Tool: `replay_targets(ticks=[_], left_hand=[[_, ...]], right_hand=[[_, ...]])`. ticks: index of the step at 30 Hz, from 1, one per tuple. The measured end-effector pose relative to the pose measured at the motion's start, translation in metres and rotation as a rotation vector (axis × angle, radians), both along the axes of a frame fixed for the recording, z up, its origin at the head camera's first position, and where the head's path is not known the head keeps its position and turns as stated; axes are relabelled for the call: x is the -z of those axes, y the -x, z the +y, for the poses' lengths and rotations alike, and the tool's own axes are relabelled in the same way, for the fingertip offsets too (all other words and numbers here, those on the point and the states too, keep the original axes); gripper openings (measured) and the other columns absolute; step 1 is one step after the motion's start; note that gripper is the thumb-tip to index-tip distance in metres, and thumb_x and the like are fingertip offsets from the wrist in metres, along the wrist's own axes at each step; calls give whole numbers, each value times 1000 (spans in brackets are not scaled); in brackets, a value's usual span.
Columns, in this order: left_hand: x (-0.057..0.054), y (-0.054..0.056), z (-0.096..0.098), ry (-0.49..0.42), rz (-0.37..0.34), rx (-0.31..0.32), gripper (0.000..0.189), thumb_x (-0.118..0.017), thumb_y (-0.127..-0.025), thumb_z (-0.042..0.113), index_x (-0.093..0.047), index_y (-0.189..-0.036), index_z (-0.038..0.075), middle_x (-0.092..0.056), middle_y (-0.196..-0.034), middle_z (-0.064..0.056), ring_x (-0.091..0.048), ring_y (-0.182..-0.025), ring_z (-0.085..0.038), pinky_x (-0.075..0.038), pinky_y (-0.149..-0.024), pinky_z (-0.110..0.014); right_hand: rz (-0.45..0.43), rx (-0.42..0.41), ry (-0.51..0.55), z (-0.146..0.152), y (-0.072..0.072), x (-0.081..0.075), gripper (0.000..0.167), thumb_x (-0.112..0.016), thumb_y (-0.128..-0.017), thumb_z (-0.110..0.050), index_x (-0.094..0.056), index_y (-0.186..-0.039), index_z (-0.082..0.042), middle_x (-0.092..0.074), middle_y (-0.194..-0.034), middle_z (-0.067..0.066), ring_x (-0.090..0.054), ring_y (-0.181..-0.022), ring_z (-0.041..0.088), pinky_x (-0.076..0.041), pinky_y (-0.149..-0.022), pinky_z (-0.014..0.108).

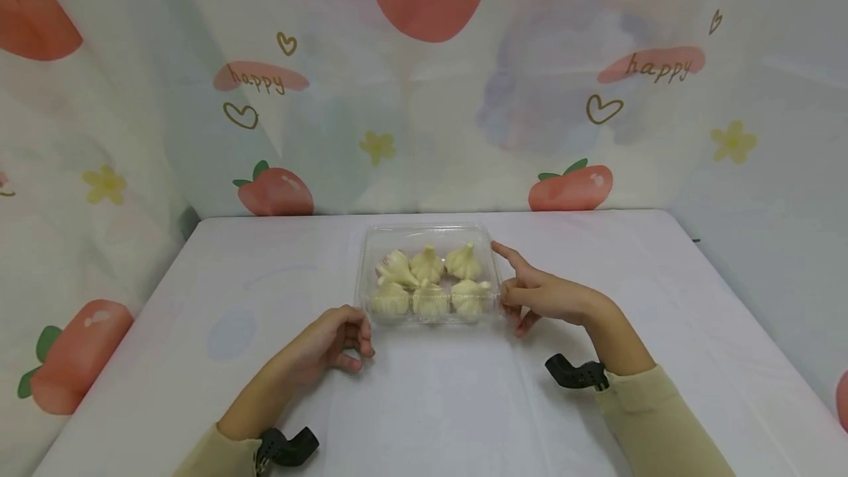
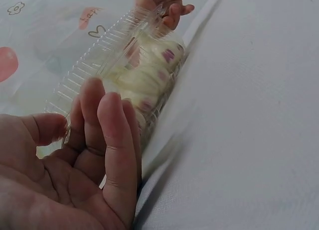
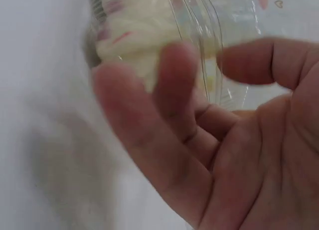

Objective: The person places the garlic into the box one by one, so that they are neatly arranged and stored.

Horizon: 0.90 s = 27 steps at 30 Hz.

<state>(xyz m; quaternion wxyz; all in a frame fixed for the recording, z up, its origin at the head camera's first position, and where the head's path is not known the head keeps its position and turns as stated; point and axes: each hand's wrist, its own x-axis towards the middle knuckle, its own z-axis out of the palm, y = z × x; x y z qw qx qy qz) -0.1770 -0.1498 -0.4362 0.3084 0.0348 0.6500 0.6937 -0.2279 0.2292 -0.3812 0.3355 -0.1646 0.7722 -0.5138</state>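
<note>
A clear plastic clamshell box [image 1: 424, 228] stands on the table with several garlic bulbs [image 1: 427, 265] inside, pale with some purple marks; its lid looks closed. At the box's front left corner is my left hand [image 1: 338, 341], its fingers loosely bent and nothing in its grasp. My right hand [image 1: 546, 293] is at the right side, index finger stretched along the box's edge and the other fingers relaxed. Whether either hand touches the plastic is hard to tell. The left wrist view shows bulbs [image 2: 144, 80] through the wall beyond the left fingers.
A white cloth covers the table [image 1: 437, 403]. Behind it hangs a printed curtain [image 1: 424, 109] with fruit, flowers and the word happy. Black wrist devices [image 1: 288, 447] are strapped near both sleeves [image 1: 662, 418].
</note>
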Motion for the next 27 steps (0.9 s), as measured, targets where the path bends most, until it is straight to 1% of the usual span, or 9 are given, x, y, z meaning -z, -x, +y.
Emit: replay_targets(ticks=[4,5,7,9,12,15,19,22,27], left_hand=[[0,0,0,0,12,-14,37,-38,-101,27,-57,-73,11,-61,-65,2,-64,-75,-17,-57,-62,-31],[1,0,0,1,15,-13,38,-38,-101,27,-57,-73,11,-60,-63,2,-64,-75,-18,-57,-62,-31],[1,1,-1,-1,20,-5,38,-38,-101,27,-56,-72,12,-59,-61,2,-64,-75,-18,-57,-62,-32],[1,0,-2,-2,24,4,38,-38,-101,27,-55,-70,12,-58,-60,2,-64,-76,-18,-57,-62,-32],[1,0,-3,-5,32,19,39,-38,-101,27,-54,-69,12,-57,-59,2,-64,-76,-19,-56,-62,-32],[1,0,-3,-11,35,26,38,-38,-100,27,-53,-69,12,-57,-58,2,-64,-76,-19,-57,-62,-32],[1,0,-4,-24,22,25,38,-37,-100,28,-52,-69,12,-56,-58,1,-64,-75,-19,-57,-61,-31],[1,1,-4,-32,14,25,39,-37,-101,29,-52,-70,12,-55,-59,1,-64,-75,-19,-57,-61,-31],[1,1,-6,-40,11,35,38,-37,-101,29,-54,-71,12,-55,-61,1,-65,-76,-20,-57,-61,-31]], right_hand=[[-31,-90,38,5,-1,0,101,-60,-99,-10,18,-155,-40,-60,-98,24,-63,-87,37,-58,-80,52],[-40,-102,42,4,-1,0,106,-63,-97,-11,21,-154,-41,-62,-100,25,-64,-88,37,-58,-80,52],[-59,-104,45,3,0,1,112,-67,-95,-11,23,-153,-44,-65,-99,25,-65,-84,34,-58,-78,50],[-81,-89,51,0,0,2,114,-67,-94,-9,24,-152,-46,-67,-95,21,-65,-79,28,-59,-75,47],[-114,-39,73,-3,2,5,110,-63,-95,-6,20,-153,-47,-67,-87,16,-62,-70,23,-59,-70,43],[-155,18,100,-5,4,8,105,-60,-95,-4,15,-154,-48,-67,-85,15,-62,-68,21,-59,-68,40],[-191,84,130,-7,5,13,105,-58,-94,-5,16,-155,-46,-68,-84,14,-62,-65,18,-59,-64,34],[-194,107,144,-8,5,15,106,-58,-93,-4,19,-155,-42,-70,-82,12,-61,-64,15,-58,-62,32],[-188,108,154,-9,5,16,106,-58,-92,0,15,-157,-43,-71,-80,11,-60,-62,14,-57,-60,30]])
